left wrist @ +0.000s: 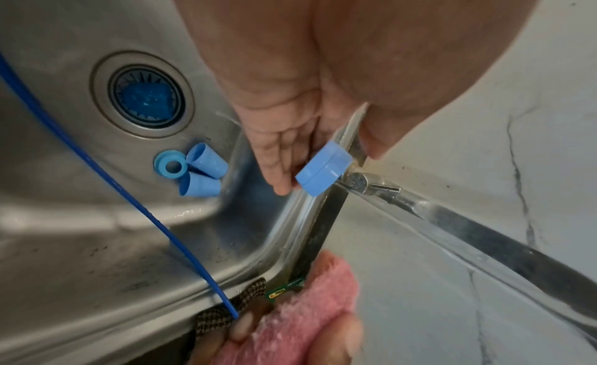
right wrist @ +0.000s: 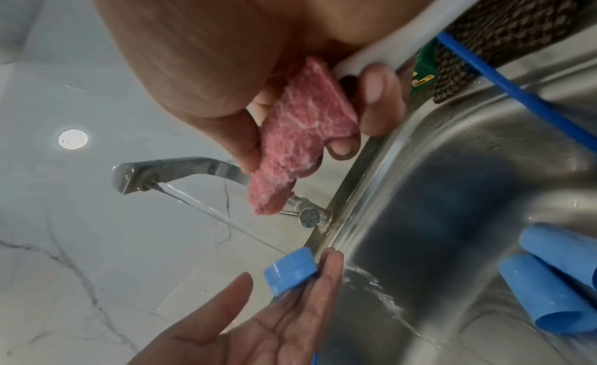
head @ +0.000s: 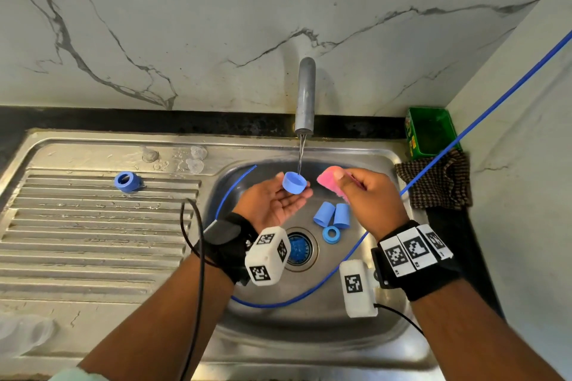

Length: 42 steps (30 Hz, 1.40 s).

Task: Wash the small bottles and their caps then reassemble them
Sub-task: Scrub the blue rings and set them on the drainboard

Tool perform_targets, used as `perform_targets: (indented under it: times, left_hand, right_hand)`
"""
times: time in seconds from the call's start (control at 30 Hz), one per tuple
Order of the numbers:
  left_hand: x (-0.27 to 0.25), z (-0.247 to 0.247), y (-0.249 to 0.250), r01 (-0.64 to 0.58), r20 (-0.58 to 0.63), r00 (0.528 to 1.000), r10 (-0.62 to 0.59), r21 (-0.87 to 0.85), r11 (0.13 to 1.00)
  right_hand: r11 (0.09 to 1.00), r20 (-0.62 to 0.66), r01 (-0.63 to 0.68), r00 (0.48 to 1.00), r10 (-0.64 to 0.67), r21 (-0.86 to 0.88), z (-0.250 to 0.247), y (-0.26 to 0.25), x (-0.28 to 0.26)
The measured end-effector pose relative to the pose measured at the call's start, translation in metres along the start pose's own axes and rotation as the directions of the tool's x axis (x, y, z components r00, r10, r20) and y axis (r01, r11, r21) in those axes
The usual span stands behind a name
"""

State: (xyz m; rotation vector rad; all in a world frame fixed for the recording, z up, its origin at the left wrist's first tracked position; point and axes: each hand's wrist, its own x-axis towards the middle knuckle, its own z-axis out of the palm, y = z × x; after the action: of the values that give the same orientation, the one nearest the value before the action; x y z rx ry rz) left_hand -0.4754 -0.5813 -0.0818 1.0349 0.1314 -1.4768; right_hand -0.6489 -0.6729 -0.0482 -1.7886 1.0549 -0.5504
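Resting on the extended fingers of the left hand [head: 276, 201], a light-blue cap [head: 294, 182] sits mouth up under the thin stream from the tap [head: 305, 96]; palm turned up, fingers nearly straight, thumb standing apart from the cap in the right wrist view. Water strikes the cap's inside and runs off over the fingertips [right wrist: 329, 268] into the basin.

Right hand [head: 368, 195] beside it, fingers and thumb curled round a pink sponge [head: 332, 179], sudsy, held clear of the stream and just apart from the cap.

Below the hands, on the floor of the steel sink [head: 309, 328]: two light-blue small bottles [head: 332, 215] lying side by side, touching, and a blue ring-shaped cap [head: 331, 234] just beside them, near the drain strainer [head: 298, 249].

On the ribbed drainboard [head: 93, 241], well to the left: another blue ring cap [head: 127, 181].

A blue cable [head: 464, 136] loops through the basin. Checked cloth [head: 439, 182] and green box [head: 430, 130] at the sink's right back corner. Marble-pattern wall [head: 185, 25] behind.
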Motion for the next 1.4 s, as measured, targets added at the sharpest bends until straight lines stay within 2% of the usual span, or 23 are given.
perform_targets:
  times: [0.13,0.27,0.63,0.93,1.4]
  left_hand:
    - [0.010,0.009,0.004,-0.027,0.019,0.999,0.027,-0.037,0.999]
    - [0.018,0.014,0.006,-0.043,0.052,0.998,0.048,-0.096,0.995]
    - [0.015,0.011,0.006,-0.148,0.131,0.980,0.150,-0.024,0.989]
    - [0.005,0.017,0.012,-0.110,0.144,0.984,0.110,-0.011,0.994]
    - [0.001,0.019,0.014,-0.069,0.169,0.983,0.070,-0.009,0.998]
  right_hand:
    - [0.997,-0.033,-0.065,0.997,0.066,0.043,-0.002,0.006,0.001]
    - [0.997,-0.033,-0.060,0.998,0.061,0.044,-0.004,0.007,0.002]
    - [0.996,-0.009,-0.087,0.996,0.088,0.023,-0.005,0.016,0.004]
    - [0.994,-0.002,-0.104,0.995,0.104,0.043,-0.006,0.014,-0.001]
    - [0.967,0.021,-0.160,0.987,0.159,0.197,0.002,0.018,-0.006]
